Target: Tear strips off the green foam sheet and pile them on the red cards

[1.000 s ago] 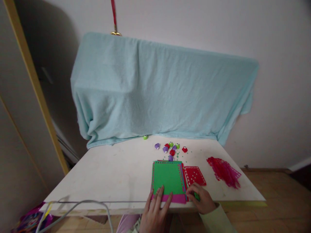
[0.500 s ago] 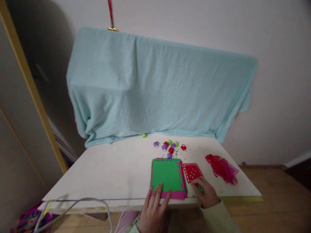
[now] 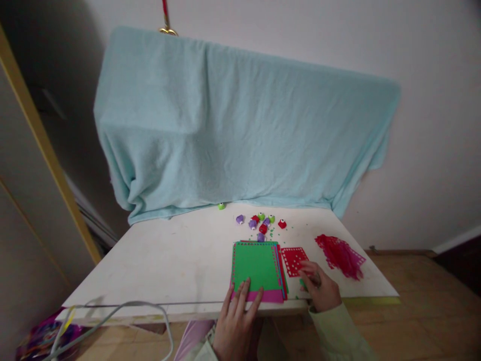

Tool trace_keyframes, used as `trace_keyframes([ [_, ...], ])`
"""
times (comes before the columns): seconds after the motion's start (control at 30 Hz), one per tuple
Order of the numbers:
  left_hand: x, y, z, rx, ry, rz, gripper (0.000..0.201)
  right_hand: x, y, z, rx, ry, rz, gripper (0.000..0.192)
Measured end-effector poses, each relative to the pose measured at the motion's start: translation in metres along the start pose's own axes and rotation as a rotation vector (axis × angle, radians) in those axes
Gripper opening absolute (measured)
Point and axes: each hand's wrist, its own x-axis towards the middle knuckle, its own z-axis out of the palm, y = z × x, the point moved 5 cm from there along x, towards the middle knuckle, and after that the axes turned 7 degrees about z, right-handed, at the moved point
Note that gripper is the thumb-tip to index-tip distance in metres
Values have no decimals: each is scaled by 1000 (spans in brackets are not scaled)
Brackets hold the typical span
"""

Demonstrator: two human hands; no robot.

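Two hands are working low in the frame: the left hand [image 3: 237,321] is pressing flat, fingers apart, on the paper stack [image 3: 257,269] at the counter [image 3: 176,260] edge; the right hand [image 3: 319,288], fingers curled beside the red punched sheet [image 3: 293,260], grip unclear. Stack could be sliding off.

A pale blue blanket [image 3: 240,130] drapes behind small, perhaps plastic, punches [image 3: 261,223].

White table [image 3: 180,260], pale blue blanket [image 3: 240,130], white wall [image 3: 432,60], wooden floor [image 3: 424,311]

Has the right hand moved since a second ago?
Yes. The right hand slid away from the green stack, up onto the red punched sheet.
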Motion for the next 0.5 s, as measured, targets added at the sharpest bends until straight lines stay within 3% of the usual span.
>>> trace_keyframes([
  [0.1, 0, 0, 0, -7, -11, -6, 66, 7, 0, -3, 123, 48, 64, 46],
  [0.2, 0, 0, 1, -10, -23, -8, 65, 19, -2, -5, 172, 77, 21, 44],
  [0.5, -1, 0, 4, -13, -37, -29, 63, 27, -9, 7, -23, 60, -189, 72],
])
